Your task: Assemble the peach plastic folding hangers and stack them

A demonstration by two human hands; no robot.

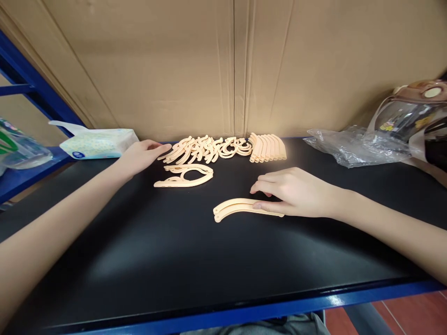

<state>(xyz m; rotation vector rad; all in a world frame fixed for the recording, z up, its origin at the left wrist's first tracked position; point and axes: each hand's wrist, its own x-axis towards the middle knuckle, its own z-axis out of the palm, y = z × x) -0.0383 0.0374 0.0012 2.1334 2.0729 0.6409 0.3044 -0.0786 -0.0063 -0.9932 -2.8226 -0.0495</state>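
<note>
Head view: our right hand (296,191), thumb and fingers parted, rests its thumb on two peach curved plastic strips (235,202) on the black tabletop (167,260); our left hand (141,156), fingers loosely bent, meets the jumbled peach plastic pieces (204,150), its grip impossible to tell.

Black tabletop: items as laid out

A black tabletop (167,265) is bounded in front by a blue edge (335,300). Along the back, left to right, are placed a tissue pack (101,143), a heap of loose peach pieces (199,150), a tidy row of strips (268,148) and a crumpled clear bag (344,148). A ring-centred piece (178,184) is laid before the heap; nearer the front, two curved strips (232,204) are seen side by side.
</note>
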